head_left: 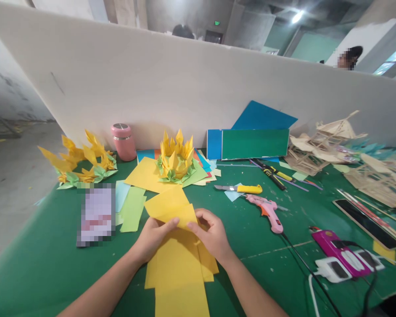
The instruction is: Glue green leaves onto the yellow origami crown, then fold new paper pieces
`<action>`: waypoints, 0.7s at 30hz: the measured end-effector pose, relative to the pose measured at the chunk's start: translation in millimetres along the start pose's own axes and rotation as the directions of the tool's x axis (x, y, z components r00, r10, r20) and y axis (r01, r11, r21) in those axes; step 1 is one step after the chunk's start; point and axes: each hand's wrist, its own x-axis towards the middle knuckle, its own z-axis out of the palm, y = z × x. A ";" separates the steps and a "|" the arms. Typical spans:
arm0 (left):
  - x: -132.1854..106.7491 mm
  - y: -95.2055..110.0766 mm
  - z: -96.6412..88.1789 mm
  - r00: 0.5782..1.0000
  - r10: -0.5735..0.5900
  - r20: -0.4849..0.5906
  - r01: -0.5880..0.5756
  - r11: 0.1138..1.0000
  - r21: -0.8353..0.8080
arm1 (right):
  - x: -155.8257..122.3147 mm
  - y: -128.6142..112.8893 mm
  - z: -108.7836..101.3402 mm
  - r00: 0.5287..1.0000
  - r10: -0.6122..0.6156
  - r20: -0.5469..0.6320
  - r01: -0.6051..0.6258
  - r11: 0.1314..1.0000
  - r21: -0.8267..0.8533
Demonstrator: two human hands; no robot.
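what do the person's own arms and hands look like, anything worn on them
The left hand and right hand are ungloved, with no ring or bracelet visible. The left forearm and right forearm are slim and bare, with no sleeve or watch in view.

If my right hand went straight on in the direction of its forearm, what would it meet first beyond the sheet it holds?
Past the yellow sheet, the right hand would probably meet first the flat papers, then the yellow paper flower on them; depth is unclear here.
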 end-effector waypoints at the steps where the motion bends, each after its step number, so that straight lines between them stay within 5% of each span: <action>1: 1.0 -0.3 -0.1 1.000 0.008 0.006 -0.008 1.000 -0.013 | -0.1 0.2 0.8 1.000 0.016 0.006 -0.016 1.000 0.022; 10: 0.5 -1.4 1.7 0.999 0.007 -0.053 -0.008 1.000 -0.009 | 2.3 4.8 3.7 0.971 0.236 -0.048 -0.210 0.926 0.313; 21: -4.1 2.5 1.1 0.999 -0.023 0.040 0.019 0.997 0.081 | 0.6 -0.3 3.8 0.983 0.169 -0.075 -0.156 0.975 0.158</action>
